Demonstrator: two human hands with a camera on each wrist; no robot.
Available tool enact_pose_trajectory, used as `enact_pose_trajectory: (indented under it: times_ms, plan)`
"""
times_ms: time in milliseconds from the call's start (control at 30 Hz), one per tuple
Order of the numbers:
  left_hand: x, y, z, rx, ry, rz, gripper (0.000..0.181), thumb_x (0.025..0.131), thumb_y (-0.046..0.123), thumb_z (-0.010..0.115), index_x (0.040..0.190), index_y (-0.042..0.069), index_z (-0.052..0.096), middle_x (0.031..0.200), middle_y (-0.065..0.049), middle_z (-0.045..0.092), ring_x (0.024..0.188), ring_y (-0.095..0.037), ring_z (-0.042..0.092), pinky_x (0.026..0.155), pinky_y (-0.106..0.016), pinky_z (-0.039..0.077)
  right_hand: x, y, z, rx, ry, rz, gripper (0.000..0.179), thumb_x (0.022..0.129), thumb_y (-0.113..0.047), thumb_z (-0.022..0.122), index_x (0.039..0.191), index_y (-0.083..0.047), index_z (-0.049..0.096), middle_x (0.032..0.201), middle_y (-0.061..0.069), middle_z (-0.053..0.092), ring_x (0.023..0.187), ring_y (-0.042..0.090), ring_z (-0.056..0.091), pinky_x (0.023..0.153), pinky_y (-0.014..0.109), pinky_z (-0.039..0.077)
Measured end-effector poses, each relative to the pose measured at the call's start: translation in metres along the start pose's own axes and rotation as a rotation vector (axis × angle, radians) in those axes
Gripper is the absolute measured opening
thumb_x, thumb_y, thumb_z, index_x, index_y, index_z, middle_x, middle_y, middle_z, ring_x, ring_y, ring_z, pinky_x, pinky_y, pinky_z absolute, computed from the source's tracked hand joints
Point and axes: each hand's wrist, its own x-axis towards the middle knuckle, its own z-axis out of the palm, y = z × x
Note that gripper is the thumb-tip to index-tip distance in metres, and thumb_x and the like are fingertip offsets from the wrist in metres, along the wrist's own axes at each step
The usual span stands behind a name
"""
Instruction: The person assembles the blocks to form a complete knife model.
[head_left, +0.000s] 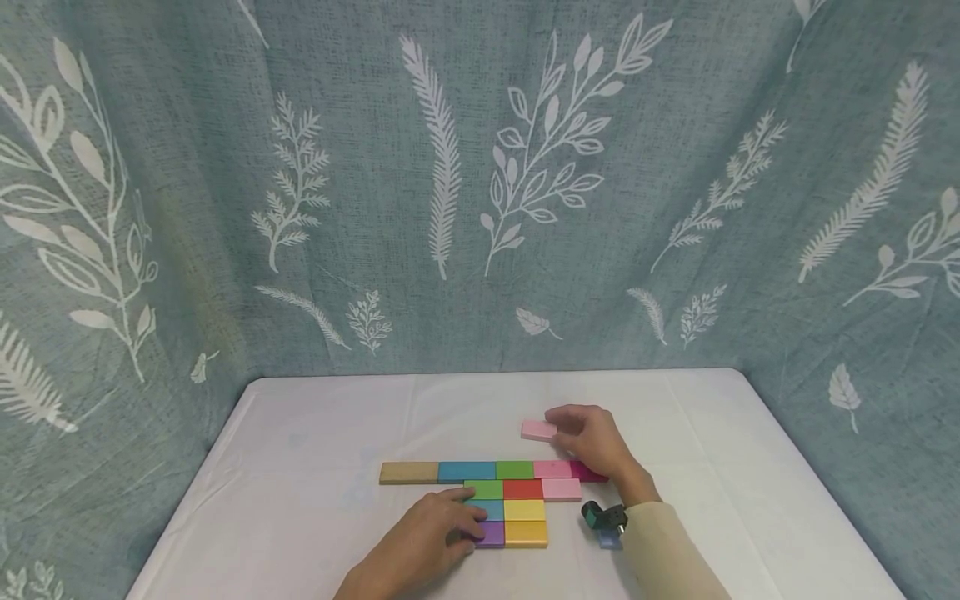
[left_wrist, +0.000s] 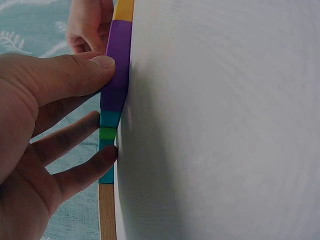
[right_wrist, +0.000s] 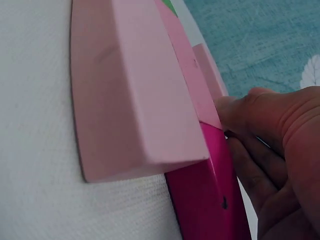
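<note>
Flat coloured blocks lie joined in rows on the white table. My left hand (head_left: 429, 533) lies at their left side, its thumb on the purple block (left_wrist: 119, 65) and its fingers spread along the teal block (head_left: 495, 510) and green block (head_left: 483, 488). Beyond the far row, my right hand (head_left: 596, 437) pinches the right end of a loose pink block (head_left: 537, 431) between thumb and fingers. Below that hand in the head view, the far row ends in a magenta block (right_wrist: 205, 205), partly covered by the wrist. Next to it sits a pink block (head_left: 551, 469).
The far row also has a wooden block (head_left: 408, 473), a blue block (head_left: 467, 472) and a green one. Nearer are a red block (head_left: 522, 489), another pink block (head_left: 562, 489) and two yellow ones. A blue block (head_left: 610, 541) lies partly hidden under the wrist camera (head_left: 602, 517).
</note>
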Motion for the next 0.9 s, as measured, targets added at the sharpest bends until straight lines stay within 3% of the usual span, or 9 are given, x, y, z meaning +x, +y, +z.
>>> enact_pose_trajectory:
  times_ms: [233,400,767,900]
  plan:
    - [0.002,0.001,0.001,0.006,-0.003,0.007,0.02,0.096,0.013,0.084,0.111,0.025,0.087,0.132,0.011,0.078,0.145,-0.031,0.062,0.12,-0.058,0.053,-0.006,-0.002,-0.005,-0.018,0.047,0.013,0.033,0.096,-0.006,0.081,0.127,-0.018,0.081,0.127,0.001,0.081,0.128,0.029,0.074,0.113,0.054,0.06]
    - [0.003,0.001,0.002,0.006,-0.007,-0.004,0.02,0.096,0.014,0.084,0.111,0.026,0.087,0.132,0.012,0.078,0.146,-0.03,0.062,0.12,-0.058,0.053,-0.02,-0.002,-0.02,0.02,0.074,-0.005,0.033,0.097,-0.007,0.08,0.13,-0.014,0.08,0.129,0.004,0.081,0.128,0.03,0.075,0.113,0.052,0.06]
    - [0.002,0.002,0.0,-0.01,-0.001,-0.005,0.021,0.094,0.011,0.085,0.109,0.025,0.087,0.13,0.009,0.08,0.145,-0.031,0.063,0.119,-0.058,0.053,-0.081,0.009,-0.067,0.054,0.126,-0.011,0.035,0.097,-0.002,0.081,0.13,-0.012,0.079,0.129,0.007,0.081,0.126,0.029,0.076,0.11,0.041,0.061]
    - [0.003,0.001,0.001,-0.012,-0.005,-0.005,0.021,0.094,0.011,0.084,0.109,0.026,0.087,0.13,0.01,0.08,0.145,-0.032,0.063,0.119,-0.059,0.053,-0.106,0.013,-0.084,0.016,0.167,-0.02,0.035,0.095,-0.004,0.084,0.13,-0.011,0.08,0.126,0.006,0.082,0.12,0.02,0.078,0.105,0.034,0.064]
